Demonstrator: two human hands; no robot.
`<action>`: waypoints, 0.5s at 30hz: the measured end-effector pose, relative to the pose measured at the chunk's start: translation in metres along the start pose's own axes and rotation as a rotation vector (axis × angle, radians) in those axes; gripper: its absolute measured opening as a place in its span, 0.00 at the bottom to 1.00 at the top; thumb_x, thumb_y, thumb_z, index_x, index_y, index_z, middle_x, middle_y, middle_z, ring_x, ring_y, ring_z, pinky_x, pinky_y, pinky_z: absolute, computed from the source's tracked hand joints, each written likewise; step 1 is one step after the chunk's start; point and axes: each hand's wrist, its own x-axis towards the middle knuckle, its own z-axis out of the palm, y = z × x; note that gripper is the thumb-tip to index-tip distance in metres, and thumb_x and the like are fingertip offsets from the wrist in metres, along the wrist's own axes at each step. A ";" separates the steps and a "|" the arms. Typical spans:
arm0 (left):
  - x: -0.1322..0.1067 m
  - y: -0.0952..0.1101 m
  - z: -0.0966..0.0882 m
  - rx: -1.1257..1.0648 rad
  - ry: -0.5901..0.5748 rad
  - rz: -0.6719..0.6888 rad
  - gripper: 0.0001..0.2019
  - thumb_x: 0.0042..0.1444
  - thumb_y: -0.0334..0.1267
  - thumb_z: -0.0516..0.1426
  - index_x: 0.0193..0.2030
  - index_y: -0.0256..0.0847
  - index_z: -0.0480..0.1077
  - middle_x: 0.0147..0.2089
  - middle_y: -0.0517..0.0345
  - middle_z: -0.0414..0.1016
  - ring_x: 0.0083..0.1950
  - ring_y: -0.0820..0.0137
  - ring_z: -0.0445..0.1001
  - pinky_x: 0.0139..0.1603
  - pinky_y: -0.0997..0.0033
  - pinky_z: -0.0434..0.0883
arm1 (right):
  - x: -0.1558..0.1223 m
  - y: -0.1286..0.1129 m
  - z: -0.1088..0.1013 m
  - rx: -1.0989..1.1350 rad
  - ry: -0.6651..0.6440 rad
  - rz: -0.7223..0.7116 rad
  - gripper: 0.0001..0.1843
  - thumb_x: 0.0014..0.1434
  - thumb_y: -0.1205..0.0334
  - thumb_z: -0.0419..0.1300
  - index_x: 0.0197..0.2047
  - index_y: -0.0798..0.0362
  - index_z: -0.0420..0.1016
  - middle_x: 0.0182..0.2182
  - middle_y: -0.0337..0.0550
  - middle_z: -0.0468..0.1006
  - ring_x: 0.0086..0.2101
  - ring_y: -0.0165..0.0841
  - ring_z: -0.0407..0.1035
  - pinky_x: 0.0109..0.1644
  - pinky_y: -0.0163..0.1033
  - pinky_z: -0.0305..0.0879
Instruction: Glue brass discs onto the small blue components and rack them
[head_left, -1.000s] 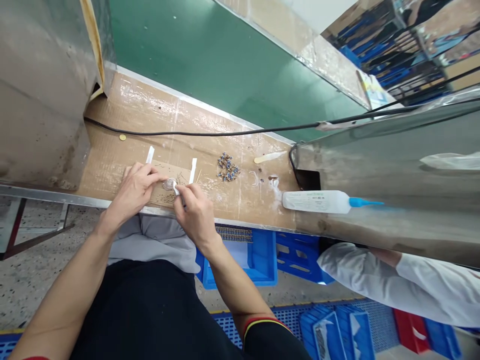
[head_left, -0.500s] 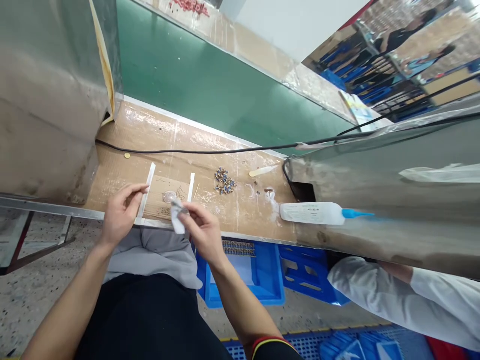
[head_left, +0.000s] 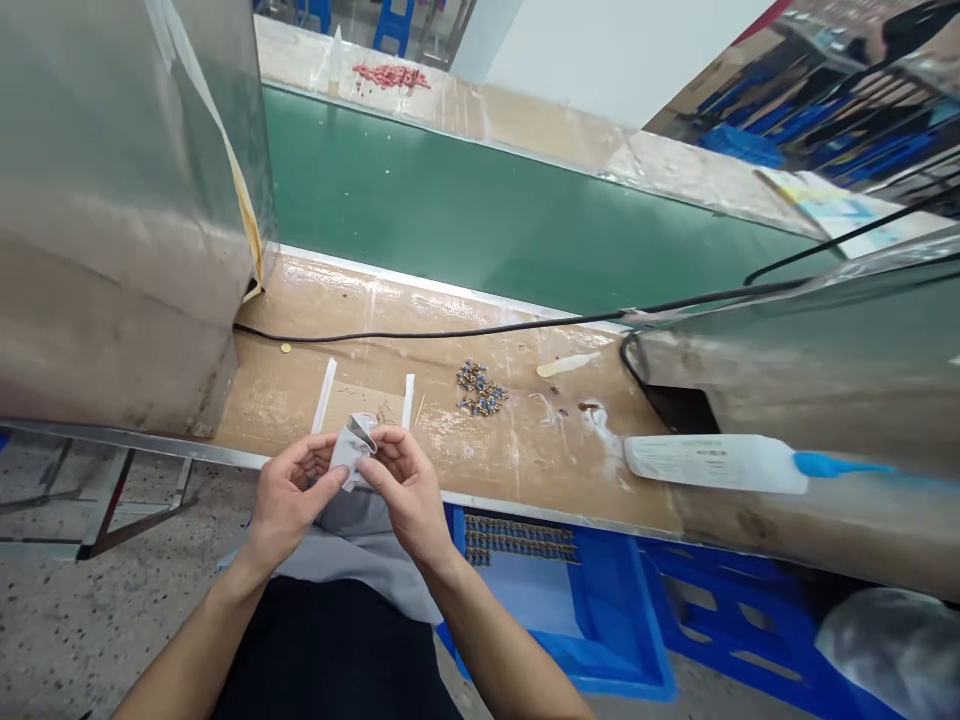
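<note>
Both my hands are together in front of the bench's near edge, pinching one small white piece of cloth or paper (head_left: 346, 450) with a thin metal bit at its top. My left hand (head_left: 289, 495) grips it from the left with thumb and fingers closed. My right hand (head_left: 403, 485) pinches its right side. Just behind them, two white strips (head_left: 324, 396) lie on the cardboard-covered bench (head_left: 450, 330). A small heap of blue and brass parts (head_left: 480, 388) lies to the right of my hands.
A black cable (head_left: 450, 330) crosses the bench. A white tube with a blue nozzle (head_left: 720, 463) lies at right against a metal housing (head_left: 810, 370). A metal box (head_left: 112, 220) stands at left, a green conveyor belt (head_left: 487, 215) behind. Blue crates (head_left: 570, 610) sit below.
My hands lifted off the bench and came together toward me. The right hand carried the white piece up; the left hand has now taken hold of it too. The view tilted up.
</note>
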 end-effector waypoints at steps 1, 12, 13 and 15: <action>0.008 0.003 -0.004 0.008 0.035 0.029 0.18 0.63 0.49 0.72 0.57 0.49 0.84 0.51 0.52 0.90 0.50 0.56 0.89 0.53 0.56 0.87 | 0.001 -0.001 -0.005 -0.038 0.015 -0.042 0.19 0.67 0.46 0.75 0.54 0.45 0.79 0.49 0.46 0.87 0.49 0.41 0.83 0.56 0.47 0.83; 0.209 0.059 -0.052 0.538 0.340 0.327 0.24 0.64 0.42 0.64 0.64 0.34 0.80 0.52 0.41 0.88 0.46 0.56 0.86 0.50 0.57 0.83 | 0.038 -0.023 -0.117 -0.713 0.164 -0.278 0.09 0.73 0.54 0.66 0.50 0.47 0.84 0.46 0.45 0.88 0.44 0.41 0.82 0.53 0.48 0.78; 0.218 0.060 -0.052 0.591 0.360 0.325 0.24 0.63 0.40 0.64 0.64 0.33 0.80 0.52 0.40 0.87 0.48 0.53 0.86 0.55 0.52 0.82 | 0.040 -0.024 -0.120 -0.743 0.133 -0.277 0.08 0.73 0.55 0.65 0.49 0.48 0.84 0.45 0.45 0.88 0.44 0.40 0.82 0.52 0.47 0.77; 0.223 0.061 -0.050 0.691 0.381 0.327 0.24 0.62 0.39 0.66 0.64 0.34 0.81 0.56 0.37 0.87 0.55 0.47 0.85 0.66 0.43 0.77 | 0.047 -0.024 -0.123 -0.809 0.065 -0.273 0.07 0.74 0.57 0.64 0.46 0.48 0.83 0.43 0.43 0.88 0.42 0.39 0.82 0.50 0.45 0.76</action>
